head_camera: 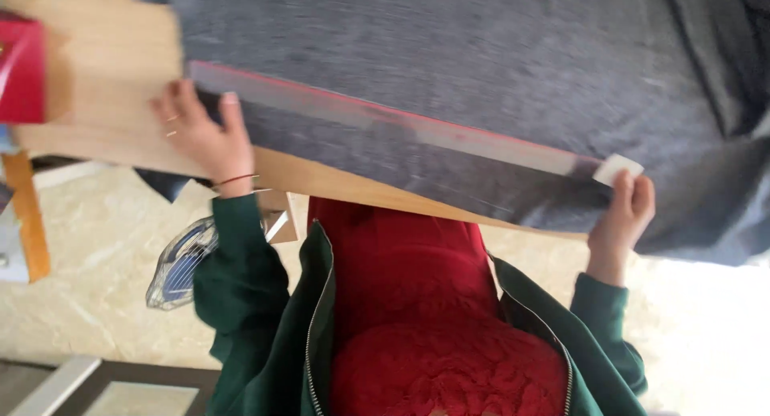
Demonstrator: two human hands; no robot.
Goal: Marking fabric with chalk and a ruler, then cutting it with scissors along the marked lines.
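Beyond the fingers of both hands, a large sheet of grey fabric [481,55] spreads over most of the wooden table [104,71], its right part hanging past the table's edge in folds. Just under the fingers, the table's pale front edge runs slantwise, and nearer the person than that lies a light, speckled floor [96,304]. Between the two hands a long clear ruler [401,131] with a red edge lies flat on the fabric (blurred by motion). The left hand [200,135] rests on the ruler's left end, fingers spread and pressing down, a thin red band at the wrist above a green sleeve. The right hand [622,215] sits at the ruler's right end, its fingers pinched closed on a small white piece of chalk [618,169] that touches the fabric just beside the ruler's tip. Left of the left fingers, a red box [20,67] stands at the table's far corner.
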